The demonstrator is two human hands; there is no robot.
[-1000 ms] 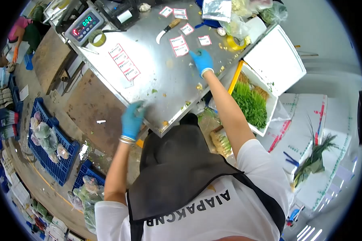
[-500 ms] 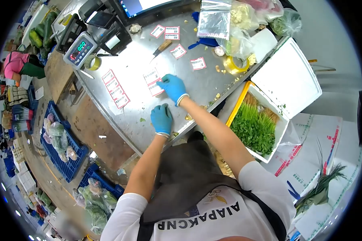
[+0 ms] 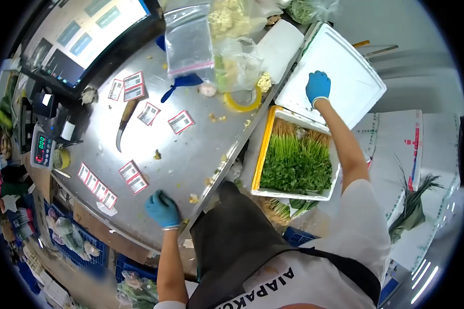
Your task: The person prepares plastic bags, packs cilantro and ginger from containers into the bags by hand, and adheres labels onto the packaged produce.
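My left hand (image 3: 162, 208), in a blue glove, rests at the near edge of the metal table with its fingers curled in and nothing showing in them. Just beyond it lies a pair of red-edged barcode labels (image 3: 133, 176). My right hand (image 3: 318, 86), gloved likewise, is over the white foam lid (image 3: 353, 77), fingers slightly spread and seemingly touching its surface. Below that lid is an open foam box (image 3: 335, 177) with yellow tape along one side. Bunches of leafy green herbs (image 3: 296, 165) with pale roots fill the box.
A curved knife (image 3: 125, 123), more labels (image 3: 180, 122) and a yellow tape roll (image 3: 242, 100) lie on the metal table (image 3: 165, 154). Plastic bags (image 3: 188, 44) are piled at the back. A scale (image 3: 41, 147) and a monitor (image 3: 82, 36) stand left. Cartons (image 3: 386, 149) are at right.
My view has swung to the right. My right hand has left the labels on the table and moved over to the foam lid. My left hand stays by the table's near edge.
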